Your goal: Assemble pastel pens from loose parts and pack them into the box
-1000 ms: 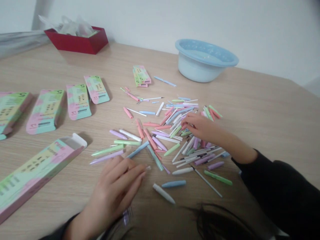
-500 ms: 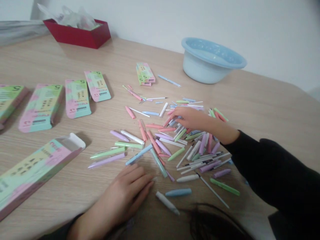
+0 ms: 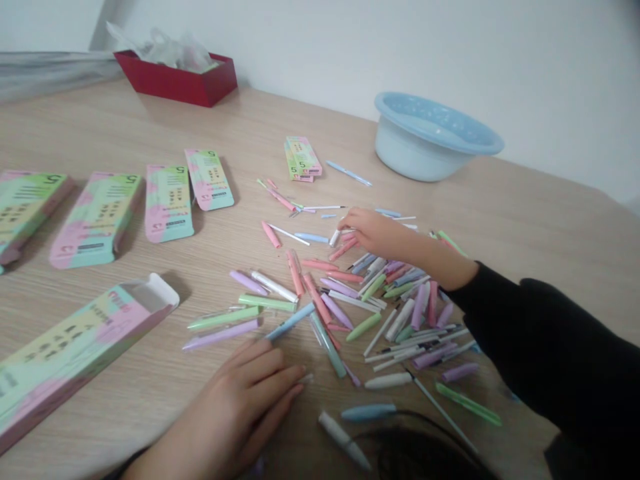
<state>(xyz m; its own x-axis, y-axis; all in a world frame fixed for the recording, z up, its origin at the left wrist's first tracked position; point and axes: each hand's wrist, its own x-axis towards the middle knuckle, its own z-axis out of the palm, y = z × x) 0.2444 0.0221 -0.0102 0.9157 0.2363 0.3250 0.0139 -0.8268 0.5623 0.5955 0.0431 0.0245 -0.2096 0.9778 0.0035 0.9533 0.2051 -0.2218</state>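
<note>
Okay, so your right hand (image 3: 373,230) is over at the far-left edge of the pile of pen parts (image 3: 401,320), thumb and fingertips nearly together at the upper end of a white cap (image 3: 334,239). Can't tell if you've really pinched it or you're just touching it. It's lying on the table near the end of a blue piece (image 3: 313,237). Your left hand (image 3: 240,393) rests low on the near side, fingers curled in tight with a clear bit (image 3: 307,379) poking out past the tips; your hand hides the rest.

Handling-wise, I'd expect the cap to be super light, stiff plastic, kinda slick and happy to roll, so take it mid-barrel, thumb opposite finger. The skinny refills (image 3: 381,332) look easier to bend, so go gentle near their tips.

Compared with half a second ago, your right hand's shifted off the pile toward that cap, which sat clear of your fingers then. Your left's basically stayed put, and the view's swung slightly.
</note>
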